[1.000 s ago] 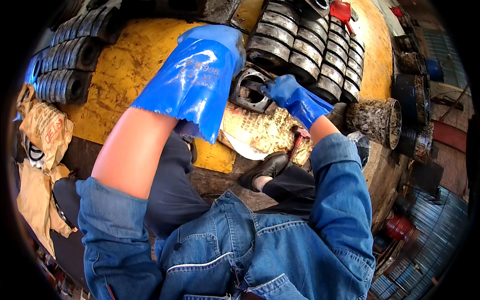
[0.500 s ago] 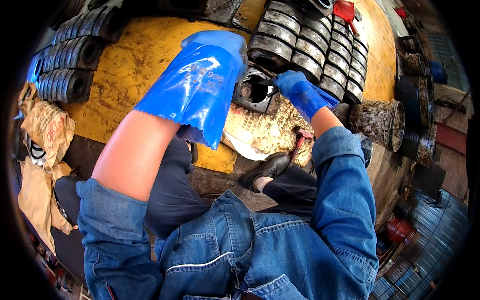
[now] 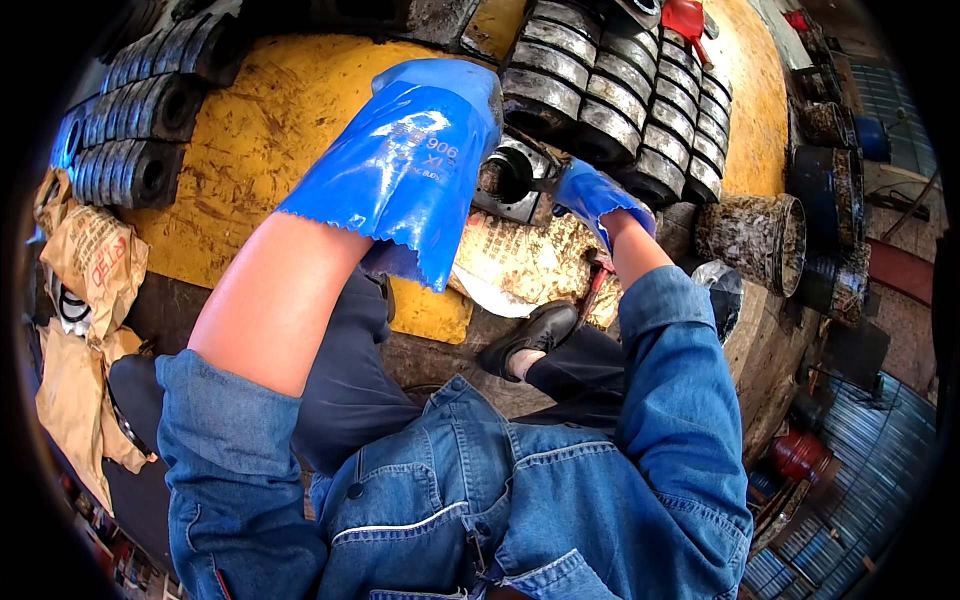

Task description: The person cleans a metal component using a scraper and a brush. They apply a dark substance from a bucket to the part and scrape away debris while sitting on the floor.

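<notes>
A metal block [image 3: 519, 208] with a round bore stands on a dirty paper sack [image 3: 535, 255]. At its left side is my left hand [image 3: 440, 85], in a long blue rubber glove; the fingers are hidden by the back of the glove. My right hand [image 3: 582, 187], gloved in blue as well, is closed at the block's right edge. From it a dark narrow tool [image 3: 543, 185] reaches to the mouth of the bore; its kind cannot be made out. A hammer [image 3: 597, 288] with a red handle lies on the sack near my shoe.
Rows of similar blocks [image 3: 552, 65] are stacked just beyond my hands, with more blocks [image 3: 150, 170] at the far left. A red scoop-like thing [image 3: 685, 20] rests on the stack. On the right stand a grimy bucket [image 3: 745, 240] and dark drums [image 3: 828, 195]. Crumpled paper bags [image 3: 95, 260] lie left.
My right hand has turned and dropped slightly, so its cuff now covers more of the fingers. The dark tool sits nearer the bore. My left hand has shifted slightly right.
</notes>
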A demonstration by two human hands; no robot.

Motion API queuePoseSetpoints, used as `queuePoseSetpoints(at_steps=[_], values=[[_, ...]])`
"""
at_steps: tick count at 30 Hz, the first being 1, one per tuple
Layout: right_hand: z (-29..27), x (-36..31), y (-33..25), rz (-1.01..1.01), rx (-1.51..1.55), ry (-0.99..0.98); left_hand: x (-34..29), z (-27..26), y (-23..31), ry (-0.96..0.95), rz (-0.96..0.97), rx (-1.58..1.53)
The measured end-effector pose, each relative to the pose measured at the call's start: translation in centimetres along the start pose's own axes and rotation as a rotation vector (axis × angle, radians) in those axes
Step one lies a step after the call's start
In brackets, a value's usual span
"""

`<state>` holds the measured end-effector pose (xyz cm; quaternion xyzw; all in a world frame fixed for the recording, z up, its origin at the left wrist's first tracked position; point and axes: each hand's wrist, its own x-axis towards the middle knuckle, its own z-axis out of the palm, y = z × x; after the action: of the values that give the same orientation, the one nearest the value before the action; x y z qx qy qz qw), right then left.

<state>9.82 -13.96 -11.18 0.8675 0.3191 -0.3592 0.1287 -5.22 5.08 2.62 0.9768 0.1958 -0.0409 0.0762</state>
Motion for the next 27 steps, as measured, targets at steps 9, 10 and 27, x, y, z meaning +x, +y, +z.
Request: queuePoseSetpoints(at_steps=[9,10,27], values=[[3.3,1.1,-0.3,0.090,0.490,0.079,-0.2,-1.3,-0.4,-0.109,-0.030,0.008],[3.5,0.8,-0.3,0.091,0.714,0.087,-0.3,-1.9,-0.4,-0.145,-0.050,-0.007],[0.9,4.0,-1.7,-0.200,0.096,0.379,1.4,-0.9,-0.1,-0.348,0.006,0.063]])
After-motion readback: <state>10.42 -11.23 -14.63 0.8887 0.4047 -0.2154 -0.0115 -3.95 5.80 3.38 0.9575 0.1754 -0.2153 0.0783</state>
